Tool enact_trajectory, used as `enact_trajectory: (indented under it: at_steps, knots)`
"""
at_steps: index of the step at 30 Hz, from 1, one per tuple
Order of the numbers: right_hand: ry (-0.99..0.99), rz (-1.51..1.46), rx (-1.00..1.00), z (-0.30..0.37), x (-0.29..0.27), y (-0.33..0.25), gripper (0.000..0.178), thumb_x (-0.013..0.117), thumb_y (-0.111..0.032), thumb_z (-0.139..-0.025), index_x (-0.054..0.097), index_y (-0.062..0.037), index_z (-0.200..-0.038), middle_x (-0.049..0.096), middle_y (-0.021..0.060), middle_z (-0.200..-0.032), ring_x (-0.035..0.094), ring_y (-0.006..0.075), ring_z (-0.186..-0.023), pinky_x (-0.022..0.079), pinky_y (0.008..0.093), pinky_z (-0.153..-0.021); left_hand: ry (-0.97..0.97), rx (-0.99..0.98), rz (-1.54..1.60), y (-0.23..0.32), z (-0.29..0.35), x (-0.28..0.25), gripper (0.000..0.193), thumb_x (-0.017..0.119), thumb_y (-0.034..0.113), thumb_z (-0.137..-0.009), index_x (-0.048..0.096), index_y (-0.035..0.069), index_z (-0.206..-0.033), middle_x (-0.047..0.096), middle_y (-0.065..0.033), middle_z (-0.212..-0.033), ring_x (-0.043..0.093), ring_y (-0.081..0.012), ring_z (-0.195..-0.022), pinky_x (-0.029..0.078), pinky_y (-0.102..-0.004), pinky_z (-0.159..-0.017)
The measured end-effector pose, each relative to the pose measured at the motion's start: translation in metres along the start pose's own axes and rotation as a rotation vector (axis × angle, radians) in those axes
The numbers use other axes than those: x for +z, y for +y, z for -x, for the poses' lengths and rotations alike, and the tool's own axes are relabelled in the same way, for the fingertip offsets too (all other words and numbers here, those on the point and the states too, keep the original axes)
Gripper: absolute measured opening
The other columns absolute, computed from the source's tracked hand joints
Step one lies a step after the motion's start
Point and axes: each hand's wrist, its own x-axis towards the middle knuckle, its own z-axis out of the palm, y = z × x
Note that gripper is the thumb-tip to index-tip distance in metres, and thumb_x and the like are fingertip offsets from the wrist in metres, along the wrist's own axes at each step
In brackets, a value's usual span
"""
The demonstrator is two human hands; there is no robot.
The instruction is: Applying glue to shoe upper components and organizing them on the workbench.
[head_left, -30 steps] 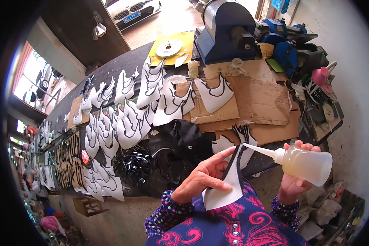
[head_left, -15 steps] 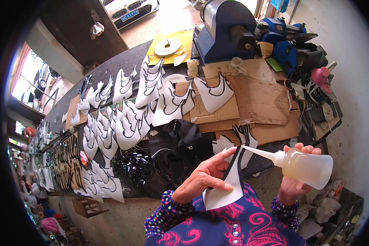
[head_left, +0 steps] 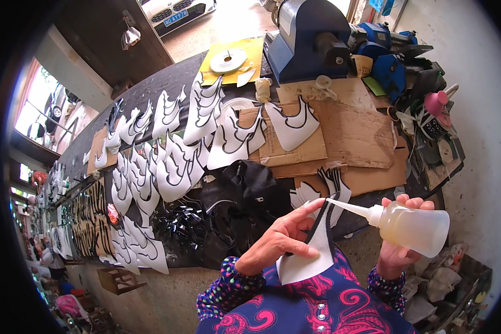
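My left hand [head_left: 286, 236] pinches a white cut piece [head_left: 309, 261] with a black edge strip between thumb and fingers, its narrow end pointing up and away. My right hand [head_left: 398, 250] is wrapped round a translucent squeeze bottle [head_left: 414, 227] with a long tapered nozzle and pale yellowish liquid inside. The bottle lies nearly level, and its nozzle tip meets the upper end of the black edge, by my left fingertips. Whether liquid is coming out is too small to tell. Just beyond, a fanned stack of similar black-edged pieces [head_left: 339, 192] rests at the table edge.
Rows of white black-edged pieces [head_left: 175, 170] cover the table's left side. A black bag [head_left: 256, 183] lies left of my hands, cardboard sheets [head_left: 356, 136] beyond them. A blue machine [head_left: 309, 47] stands at the back; a white tape roll [head_left: 228, 61] sits on yellow board.
The squeeze bottle has shifted very slightly left, its nozzle tip staying at the end of the black edge. The white piece has tilted a little; both hands keep their grip.
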Motion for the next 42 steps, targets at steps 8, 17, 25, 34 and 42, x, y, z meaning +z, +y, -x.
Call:
enact_trajectory:
  at_steps: [8,17,25,34,42]
  knots:
    - [0.020,0.082,-0.032,0.000,-0.001,0.001,0.076,0.083,-0.036,-0.054,0.040,-0.0085,-0.110,0.049,0.0091,-0.108,0.048,0.0286,-0.107,0.045,0.0508,-0.086,0.002,-0.009,0.003,0.000,0.001,0.000,0.089,0.065,-0.013,-0.061,0.023,0.004,-0.137,0.049,-0.0125,-0.118,0.049,-0.0177,-0.106,0.038,-0.0288,-0.092]
    - [-0.031,-0.042,0.010,0.003,0.004,0.000,0.076,0.084,-0.035,-0.053,0.039,-0.0095,-0.108,0.049,0.0088,-0.107,0.046,0.0283,-0.107,0.045,0.0493,-0.087,0.010,-0.004,0.017,-0.001,0.002,-0.001,0.089,0.064,-0.014,-0.061,0.022,0.005,-0.137,0.050,-0.0129,-0.114,0.052,-0.0179,-0.101,0.042,-0.0280,-0.088]
    - [0.043,0.035,0.013,0.004,0.006,-0.002,0.070,0.081,-0.034,-0.058,0.039,-0.0078,-0.107,0.050,0.0092,-0.106,0.047,0.0278,-0.107,0.046,0.0493,-0.086,0.011,-0.009,0.015,-0.003,0.001,-0.002,0.090,0.065,-0.014,-0.061,0.022,0.006,-0.137,0.051,-0.0130,-0.113,0.053,-0.0184,-0.101,0.043,-0.0289,-0.087]
    - [0.070,0.101,-0.016,0.005,0.001,-0.006,0.075,0.081,-0.034,-0.055,0.041,-0.0054,-0.111,0.049,0.0090,-0.110,0.046,0.0277,-0.110,0.043,0.0497,-0.090,0.025,-0.009,-0.001,-0.004,0.001,0.001,0.089,0.066,-0.010,-0.063,0.023,0.009,-0.138,0.051,-0.0100,-0.106,0.053,-0.0162,-0.094,0.043,-0.0270,-0.083]
    - [0.116,0.103,0.016,0.004,-0.003,-0.008,0.078,0.082,-0.030,-0.053,0.040,-0.0058,-0.114,0.047,0.0073,-0.112,0.043,0.0273,-0.114,0.037,0.0508,-0.095,0.036,-0.010,0.008,-0.002,0.003,0.002,0.090,0.066,-0.011,-0.062,0.022,0.009,-0.138,0.052,-0.0103,-0.106,0.054,-0.0167,-0.094,0.044,-0.0277,-0.083]
